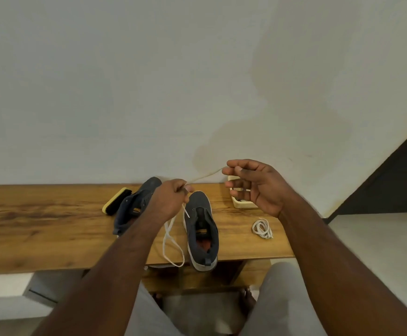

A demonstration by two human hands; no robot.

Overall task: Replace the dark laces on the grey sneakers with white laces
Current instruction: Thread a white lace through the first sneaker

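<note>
We see a long brown wood-grain worktop set against a pale plastered wall, and on it the things lie in a loose row. The nearer grey fabric sneaker with a white sole stands upright at the middle, toe toward the wall and heel at the worktop's front edge, its eyelets bare of lace. The second grey sneaker lies tipped on its side just left of it, partly hidden behind our left forearm. Our left hand hangs above the gap between the two shoes with its fingers curled, pinching a flat white shoelace; below the hand the lace falls in a long loop onto the worktop beside the upright sneaker, reaching the front edge. From that pinch the lace runs up and to the right, taut, to our right hand, which is raised in front of the wall and grips the strand between thumb and forefinger while its other fingers are loosely curled. Behind the right hand sits a small cream plastic basket. Left of the tipped sneaker lies a black-bristled shoe brush with a yellow back. Near the right wrist rests a small coiled bundle of white lace.
</note>
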